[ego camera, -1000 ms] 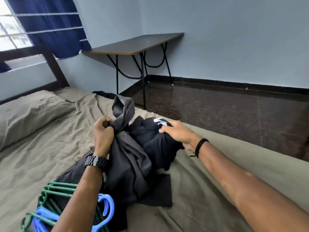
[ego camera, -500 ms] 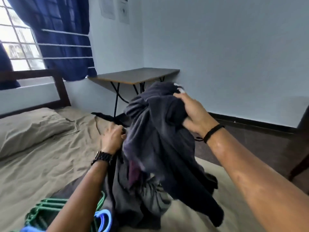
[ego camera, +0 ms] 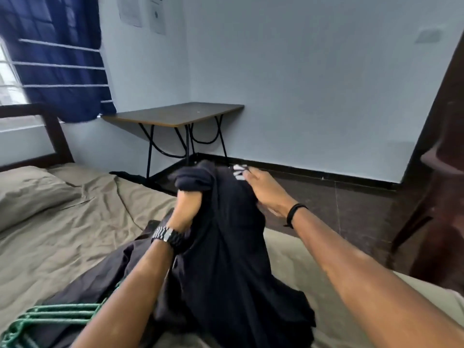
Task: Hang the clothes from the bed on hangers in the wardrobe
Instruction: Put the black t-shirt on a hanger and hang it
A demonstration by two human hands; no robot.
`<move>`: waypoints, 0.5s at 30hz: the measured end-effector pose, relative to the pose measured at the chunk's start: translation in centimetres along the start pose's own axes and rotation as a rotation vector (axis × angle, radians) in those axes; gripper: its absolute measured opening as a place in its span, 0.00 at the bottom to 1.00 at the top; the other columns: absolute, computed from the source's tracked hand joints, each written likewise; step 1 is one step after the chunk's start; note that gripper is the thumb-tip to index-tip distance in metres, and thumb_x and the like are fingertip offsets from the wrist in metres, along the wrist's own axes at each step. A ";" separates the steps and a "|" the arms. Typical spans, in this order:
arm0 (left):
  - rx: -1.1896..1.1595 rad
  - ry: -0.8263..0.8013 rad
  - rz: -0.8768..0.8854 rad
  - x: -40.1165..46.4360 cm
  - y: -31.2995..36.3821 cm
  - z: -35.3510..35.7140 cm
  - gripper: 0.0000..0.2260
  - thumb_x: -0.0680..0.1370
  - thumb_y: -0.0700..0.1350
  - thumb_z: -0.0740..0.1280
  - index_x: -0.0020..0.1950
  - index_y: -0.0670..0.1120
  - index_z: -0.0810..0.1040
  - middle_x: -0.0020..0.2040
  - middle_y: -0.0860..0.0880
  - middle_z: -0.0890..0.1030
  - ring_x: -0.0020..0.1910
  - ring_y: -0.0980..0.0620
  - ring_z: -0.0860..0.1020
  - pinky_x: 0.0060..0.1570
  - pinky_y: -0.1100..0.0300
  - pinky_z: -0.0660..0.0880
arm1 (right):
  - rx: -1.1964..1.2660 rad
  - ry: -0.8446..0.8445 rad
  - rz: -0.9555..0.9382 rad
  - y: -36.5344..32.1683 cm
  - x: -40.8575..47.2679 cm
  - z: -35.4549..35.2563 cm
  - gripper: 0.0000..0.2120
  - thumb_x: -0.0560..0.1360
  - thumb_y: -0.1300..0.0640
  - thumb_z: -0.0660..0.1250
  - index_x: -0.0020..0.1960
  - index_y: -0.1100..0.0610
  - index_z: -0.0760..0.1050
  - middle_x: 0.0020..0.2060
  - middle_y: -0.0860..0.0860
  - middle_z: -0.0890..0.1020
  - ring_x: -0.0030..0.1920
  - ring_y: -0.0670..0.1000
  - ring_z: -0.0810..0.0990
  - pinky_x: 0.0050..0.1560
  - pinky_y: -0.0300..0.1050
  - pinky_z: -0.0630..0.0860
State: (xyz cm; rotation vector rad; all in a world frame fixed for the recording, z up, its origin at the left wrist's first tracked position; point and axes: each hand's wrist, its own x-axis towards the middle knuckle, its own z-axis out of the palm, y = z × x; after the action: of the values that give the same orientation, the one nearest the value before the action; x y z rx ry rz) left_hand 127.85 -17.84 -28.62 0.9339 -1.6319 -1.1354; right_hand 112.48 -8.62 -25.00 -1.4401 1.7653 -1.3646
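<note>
A dark navy garment (ego camera: 233, 247) with white stripes near its top hangs lifted above the bed (ego camera: 62, 237). My left hand (ego camera: 187, 209), with a metal watch on the wrist, is closed on a bunched fold of it. My right hand (ego camera: 263, 192), wearing a black wristband, grips the garment's upper edge by the white stripes. More dark clothing (ego camera: 105, 280) lies on the olive sheet under my left forearm. Green hangers (ego camera: 52, 317) lie at the lower left, partly hidden by my arm. The wardrobe's inside is not visible.
A pillow (ego camera: 30, 192) lies at the left by the dark headboard (ego camera: 52, 131). A small folding table (ego camera: 175, 114) stands in the corner under a blue curtain (ego camera: 55, 59). Dark wooden furniture (ego camera: 442, 151) rises at the right edge beyond the dark floor (ego camera: 351, 212).
My left hand has let go of the grey garment and taken hold of the navy one. Both hands now hold the navy garment up, spread lower and more centred than before.
</note>
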 end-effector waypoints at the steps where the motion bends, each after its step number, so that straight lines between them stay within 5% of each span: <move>1: -0.023 0.074 0.124 0.7 2.4 -0.1 0.07 0.81 0.40 0.59 0.45 0.49 0.72 0.50 0.47 0.77 0.51 0.53 0.75 0.42 0.65 0.73 | 0.255 0.006 -0.045 -1.5 0.3 -0.4 0.16 0.84 0.54 0.51 0.67 0.55 0.71 0.66 0.53 0.75 0.68 0.53 0.72 0.71 0.50 0.66; 4: -0.056 0.244 0.496 2.4 9.5 -0.8 0.09 0.79 0.36 0.63 0.44 0.50 0.75 0.45 0.53 0.78 0.44 0.65 0.76 0.44 0.70 0.72 | 0.682 -0.018 -0.188 -7.2 1.3 -1.6 0.13 0.84 0.56 0.51 0.59 0.52 0.75 0.56 0.51 0.82 0.57 0.49 0.81 0.61 0.46 0.76; 7: 0.239 0.329 0.682 4.1 13.7 -1.3 0.07 0.77 0.35 0.62 0.50 0.39 0.79 0.52 0.41 0.80 0.56 0.46 0.75 0.60 0.51 0.70 | 0.304 0.159 -0.222 -10.2 1.8 -3.5 0.14 0.83 0.54 0.54 0.55 0.56 0.77 0.49 0.54 0.83 0.51 0.52 0.82 0.54 0.49 0.78; 9: 0.212 0.227 0.613 4.3 14.4 -1.0 0.07 0.79 0.35 0.60 0.48 0.39 0.77 0.48 0.41 0.79 0.50 0.48 0.75 0.54 0.51 0.72 | 0.011 0.277 -0.216 -10.0 1.5 -5.0 0.15 0.82 0.53 0.57 0.44 0.60 0.76 0.37 0.53 0.79 0.41 0.53 0.77 0.44 0.47 0.72; 11: 0.024 0.043 0.452 3.3 14.4 0.0 0.12 0.80 0.36 0.57 0.38 0.43 0.72 0.34 0.47 0.77 0.32 0.58 0.74 0.36 0.59 0.72 | -0.113 0.366 -0.217 -9.1 0.3 -6.3 0.17 0.81 0.52 0.61 0.35 0.57 0.70 0.29 0.49 0.71 0.33 0.48 0.69 0.35 0.40 0.63; 15: -0.220 -0.135 0.299 0.8 13.0 2.9 0.15 0.82 0.40 0.54 0.35 0.46 0.68 0.24 0.52 0.72 0.21 0.57 0.69 0.24 0.63 0.67 | -0.333 0.542 -0.331 -7.5 -3.1 -9.0 0.19 0.78 0.52 0.65 0.32 0.58 0.67 0.25 0.47 0.66 0.27 0.44 0.64 0.28 0.35 0.61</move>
State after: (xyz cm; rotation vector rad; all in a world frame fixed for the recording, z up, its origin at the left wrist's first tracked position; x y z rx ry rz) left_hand 123.77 -14.01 -16.50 0.4623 -1.6485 -1.1587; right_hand 109.28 -1.89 -15.49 -1.7083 2.2499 -1.8308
